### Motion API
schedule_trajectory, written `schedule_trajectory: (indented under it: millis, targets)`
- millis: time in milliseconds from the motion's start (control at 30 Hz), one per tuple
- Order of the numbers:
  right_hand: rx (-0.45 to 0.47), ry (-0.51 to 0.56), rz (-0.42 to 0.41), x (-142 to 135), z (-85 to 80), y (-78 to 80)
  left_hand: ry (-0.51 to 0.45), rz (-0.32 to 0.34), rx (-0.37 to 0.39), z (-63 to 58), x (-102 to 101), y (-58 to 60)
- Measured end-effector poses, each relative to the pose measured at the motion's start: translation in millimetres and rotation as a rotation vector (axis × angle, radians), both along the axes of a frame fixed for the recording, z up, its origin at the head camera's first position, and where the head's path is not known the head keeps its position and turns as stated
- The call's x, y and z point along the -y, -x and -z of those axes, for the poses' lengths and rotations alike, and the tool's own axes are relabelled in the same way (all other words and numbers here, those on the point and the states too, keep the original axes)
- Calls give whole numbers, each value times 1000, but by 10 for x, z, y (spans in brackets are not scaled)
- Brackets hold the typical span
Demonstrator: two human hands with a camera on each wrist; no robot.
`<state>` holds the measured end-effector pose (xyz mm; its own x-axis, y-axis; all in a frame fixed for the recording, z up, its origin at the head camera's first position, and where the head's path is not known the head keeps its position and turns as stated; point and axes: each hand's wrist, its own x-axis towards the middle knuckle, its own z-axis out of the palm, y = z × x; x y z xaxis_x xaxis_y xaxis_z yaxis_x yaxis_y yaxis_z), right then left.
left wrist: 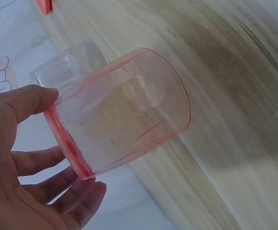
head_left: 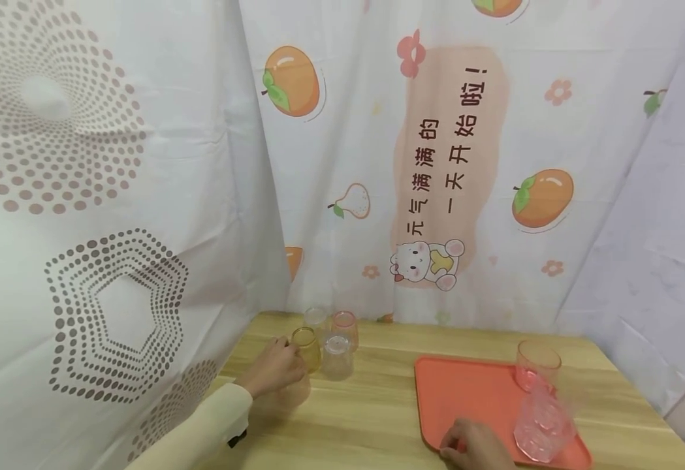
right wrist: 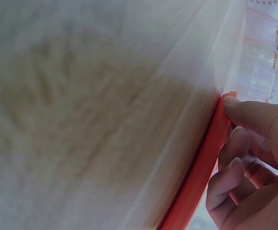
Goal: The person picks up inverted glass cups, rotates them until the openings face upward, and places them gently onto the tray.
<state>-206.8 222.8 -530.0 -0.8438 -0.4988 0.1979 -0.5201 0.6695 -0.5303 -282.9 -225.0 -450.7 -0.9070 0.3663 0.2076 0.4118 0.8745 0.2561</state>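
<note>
My left hand (head_left: 277, 369) holds a clear cup (left wrist: 124, 112) with a red-tinted thick base. In the left wrist view, its thumb and fingers grip the base end, with the open rim pointing away. Just right of it stands an upside-down yellow cup (head_left: 308, 352), beside a clear cup (head_left: 337, 362). My right hand (head_left: 474, 444) rests at the near left corner of the red tray (head_left: 454, 391). Its fingers are loosely curled, and the thumb touches the tray's rim in the right wrist view.
A pink-rimmed cup (head_left: 345, 326) and another clear cup (head_left: 315, 316) stand behind, near the curtain (head_left: 348, 130). The tray bears a wide-mouthed cup (head_left: 539, 356) and tilted faceted clear plastic ware (head_left: 544, 427). A wooden table (head_left: 366, 418) supports everything.
</note>
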Motion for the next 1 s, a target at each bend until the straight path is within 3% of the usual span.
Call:
schedule_trajectory:
  millis: [233, 400, 667, 1000]
  targets:
    - [66, -16, 12, 2, 11, 9, -71, -15, 91, -3, 50, 7]
    - [35, -16, 24, 15, 17, -20, -116, 18, 137, -33, 87, 28]
    - [-5, -11, 42, -1, 6, -15, -162, 91, 154, -52, 142, 100]
    - [24, -5, 25, -2, -8, 8, -171, 107, 156, -61, 161, 100]
